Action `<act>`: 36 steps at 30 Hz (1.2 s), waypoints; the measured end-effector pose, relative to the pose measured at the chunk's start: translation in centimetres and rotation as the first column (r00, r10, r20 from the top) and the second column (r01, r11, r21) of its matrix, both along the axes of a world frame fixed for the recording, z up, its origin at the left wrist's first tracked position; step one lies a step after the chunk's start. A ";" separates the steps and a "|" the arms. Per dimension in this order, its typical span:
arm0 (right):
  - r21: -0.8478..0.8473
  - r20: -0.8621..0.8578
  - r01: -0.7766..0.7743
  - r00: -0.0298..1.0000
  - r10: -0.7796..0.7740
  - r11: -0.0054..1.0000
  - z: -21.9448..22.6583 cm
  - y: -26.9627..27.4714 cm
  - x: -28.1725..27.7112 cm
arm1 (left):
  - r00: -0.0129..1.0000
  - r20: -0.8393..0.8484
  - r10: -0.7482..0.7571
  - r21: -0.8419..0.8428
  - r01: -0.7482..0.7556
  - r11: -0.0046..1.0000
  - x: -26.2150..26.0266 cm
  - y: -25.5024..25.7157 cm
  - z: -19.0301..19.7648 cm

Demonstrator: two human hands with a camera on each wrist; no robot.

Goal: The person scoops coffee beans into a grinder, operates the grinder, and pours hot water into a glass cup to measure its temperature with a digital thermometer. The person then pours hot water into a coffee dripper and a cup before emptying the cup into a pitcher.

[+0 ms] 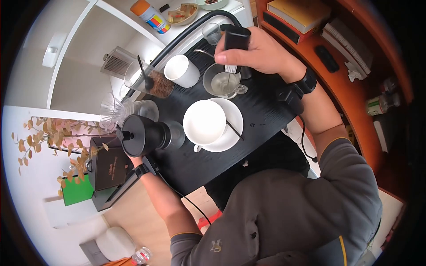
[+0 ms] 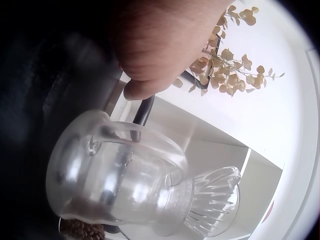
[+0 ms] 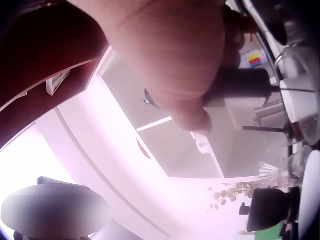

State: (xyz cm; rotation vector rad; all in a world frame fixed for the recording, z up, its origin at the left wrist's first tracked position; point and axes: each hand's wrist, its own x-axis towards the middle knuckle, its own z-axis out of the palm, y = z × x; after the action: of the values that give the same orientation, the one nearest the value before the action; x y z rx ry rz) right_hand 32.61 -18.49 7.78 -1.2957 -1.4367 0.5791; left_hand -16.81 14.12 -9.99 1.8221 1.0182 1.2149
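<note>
Curled round a black handheld device (image 1: 237, 39) (image 3: 242, 86), my right hand (image 1: 266, 53) (image 3: 170, 55) holds it over a glass cup (image 1: 225, 85). A thin rod reaches down from the device into the cup, which has pale liquid. My left hand (image 1: 136, 161) (image 2: 165, 45) is by a black grinder (image 1: 141, 135); the grinder hides most of it in the head view, so its hold cannot be told. A glass server (image 2: 120, 175) with a ribbed glass dripper (image 2: 215, 200) stands near it. A white cup (image 1: 204, 122) overlaps a white saucer (image 1: 233, 135) holding a dark stick.
Behind stand a white tumbler (image 1: 182, 72), a clear container of brown contents (image 1: 159, 84) and a small glass (image 1: 211, 33). A black curved tube (image 1: 177, 41) runs along the back. A dark box (image 1: 108, 166) is at left, orange-brown shelves (image 1: 310, 48) at right.
</note>
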 end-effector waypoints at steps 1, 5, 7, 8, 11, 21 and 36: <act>-0.003 -0.015 0.041 0.999 -0.041 0.999 -0.2 -0.1 -0.2 | 1.000 0.014 0.004 -0.007 -0.004 1.000 -0.4 -0.5 -0.2; -0.097 0.062 0.012 0.998 -0.006 0.995 0.6 -1.5 -1.2 | 0.997 0.073 0.009 -0.038 -0.006 0.999 0.4 -1.5 -0.9; 0.004 -0.062 0.001 0.998 -0.001 1.000 -0.2 -1.1 -2.2 | 0.998 -0.049 0.033 0.001 -0.033 0.999 0.9 -2.4 0.0; 0.018 -0.067 0.127 0.990 -0.126 0.992 -0.4 -0.9 -2.3 | 0.997 0.036 0.067 -0.132 -0.062 0.989 1.3 -2.4 0.4; -0.033 0.012 0.255 0.967 -0.255 0.966 -0.6 -0.9 -2.2 | 0.991 -0.036 0.129 -0.128 -0.133 0.983 1.3 -2.1 -0.1; 0.091 -0.279 0.243 0.937 -0.209 0.966 -1.7 -1.3 -3.0 | 0.964 0.252 0.087 -0.419 0.027 0.908 -2.6 1.8 -3.8; -0.042 -0.113 0.182 0.976 -0.186 0.982 -0.7 -1.9 -2.3 | 0.976 0.217 -0.015 -0.077 0.033 0.996 -3.2 2.4 -7.1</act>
State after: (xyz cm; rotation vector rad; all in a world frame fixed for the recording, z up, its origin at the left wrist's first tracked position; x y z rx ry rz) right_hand 30.32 -20.37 7.07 -1.3797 -1.2015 0.5456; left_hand -20.05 16.56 -17.09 1.5969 0.9063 1.3063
